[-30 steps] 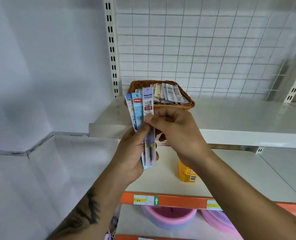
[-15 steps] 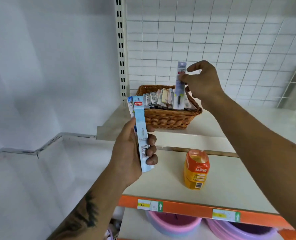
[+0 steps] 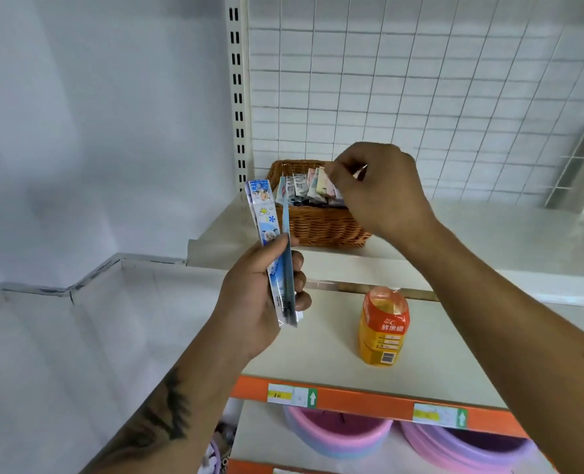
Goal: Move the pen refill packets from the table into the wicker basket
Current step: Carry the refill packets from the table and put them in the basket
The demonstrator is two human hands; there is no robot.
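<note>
At frame centre the left hand [image 3: 249, 295] gripped two upright pen refill packets [image 3: 273, 248] below the wicker basket [image 3: 317, 227], which sat on the upper shelf [image 3: 488, 234] holding more packets; the right hand [image 3: 379, 189] hovered over it, fingers curled, whether pinching a packet I could not tell

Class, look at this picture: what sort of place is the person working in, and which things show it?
Probably a shop aisle. The orange shelf edge strip carries price labels, a white wire grid back panel lines the shelving, and an orange juice bottle stands as stock.
</note>
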